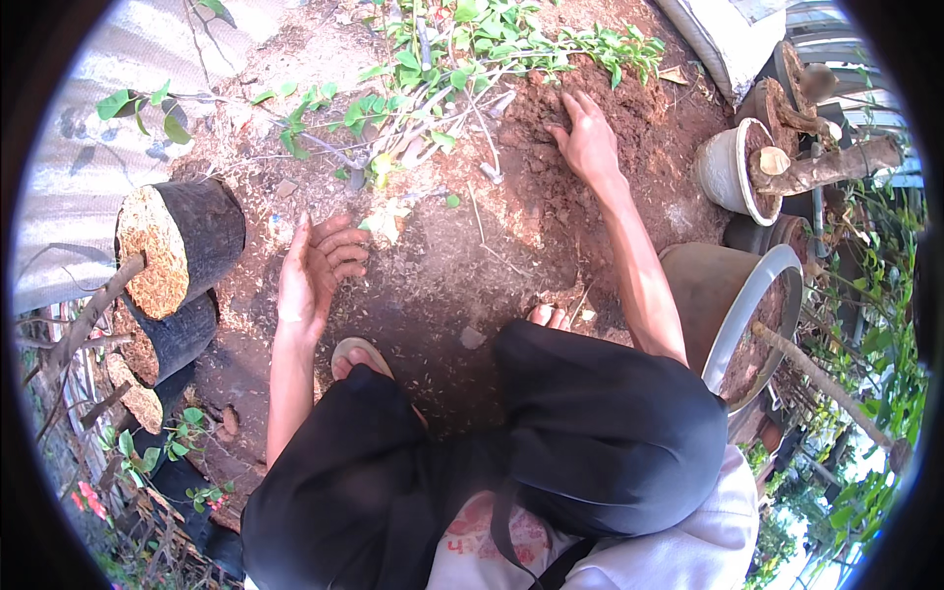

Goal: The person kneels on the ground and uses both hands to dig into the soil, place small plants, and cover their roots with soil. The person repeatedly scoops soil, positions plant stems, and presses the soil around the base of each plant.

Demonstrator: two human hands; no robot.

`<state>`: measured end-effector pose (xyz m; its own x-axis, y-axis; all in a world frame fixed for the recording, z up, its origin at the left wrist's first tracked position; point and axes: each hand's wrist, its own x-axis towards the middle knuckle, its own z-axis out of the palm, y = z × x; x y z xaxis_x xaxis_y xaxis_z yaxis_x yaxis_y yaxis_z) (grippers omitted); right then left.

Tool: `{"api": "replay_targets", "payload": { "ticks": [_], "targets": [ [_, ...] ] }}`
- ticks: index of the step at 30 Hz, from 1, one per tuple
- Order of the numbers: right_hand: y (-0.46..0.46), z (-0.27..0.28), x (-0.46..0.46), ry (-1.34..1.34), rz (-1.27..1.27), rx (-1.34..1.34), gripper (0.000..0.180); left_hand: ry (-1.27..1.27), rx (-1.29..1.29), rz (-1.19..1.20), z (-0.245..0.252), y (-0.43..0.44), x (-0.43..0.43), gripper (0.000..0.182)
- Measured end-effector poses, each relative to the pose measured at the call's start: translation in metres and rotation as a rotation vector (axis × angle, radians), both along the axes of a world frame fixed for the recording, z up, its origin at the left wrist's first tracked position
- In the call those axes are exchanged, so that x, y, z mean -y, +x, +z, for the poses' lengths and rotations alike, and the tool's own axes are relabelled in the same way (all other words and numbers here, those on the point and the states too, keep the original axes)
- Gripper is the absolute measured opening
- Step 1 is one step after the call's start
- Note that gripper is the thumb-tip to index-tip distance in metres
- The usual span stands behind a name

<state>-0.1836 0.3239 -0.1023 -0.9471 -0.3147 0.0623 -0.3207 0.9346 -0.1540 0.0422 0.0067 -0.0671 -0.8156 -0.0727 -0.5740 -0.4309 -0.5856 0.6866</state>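
Note:
My right hand reaches onto a heap of loose reddish-brown soil, its fingertips touching the crumbly surface. Whether soil lies under the palm is hidden. My left hand is raised above the ground with its palm turned inward, fingers apart and slightly curled, holding nothing. Soil clings to its fingers. Between and beyond the hands lies a pile of cut leafy branches, with green leaves at the far side and bare pale stems toward me.
Black grow bags with stems stand at left. At right are a white pot with a thick cut trunk and a large grey-rimmed pot. A white sack lies at far right. My sandalled foot is near the left hand.

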Motion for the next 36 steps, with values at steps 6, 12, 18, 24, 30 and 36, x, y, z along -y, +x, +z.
{"api": "replay_targets", "payload": {
  "ticks": [6, 12, 18, 24, 30, 36],
  "targets": [
    [0.013, -0.015, -0.005, -0.014, 0.093, -0.152, 0.031, -0.047, 0.018, -0.009, 0.008, -0.004, -0.004, 0.057],
    [0.009, 0.021, -0.002, -0.52, -0.239, 0.013, 0.028, -0.073, 0.064, -0.001, 0.004, 0.0, -0.005, 0.053],
    [0.003, 0.013, 0.031, -0.072, 0.092, 0.117, 0.045, -0.077, 0.091, -0.029, 0.001, 0.0, -0.008, 0.052],
    [-0.001, -0.039, 0.037, 0.105, 0.261, 0.08, 0.038, -0.082, 0.091, -0.039, 0.0, -0.002, -0.008, 0.054],
    [0.007, -0.022, 0.038, -0.05, 0.241, 0.184, 0.038, -0.104, 0.119, -0.011, -0.004, 0.003, -0.005, 0.053],
    [0.004, 0.005, 0.011, -1.264, -0.285, 0.86, 0.042, -0.091, 0.127, 0.001, -0.004, 0.0, -0.006, 0.051]
  ]
}}
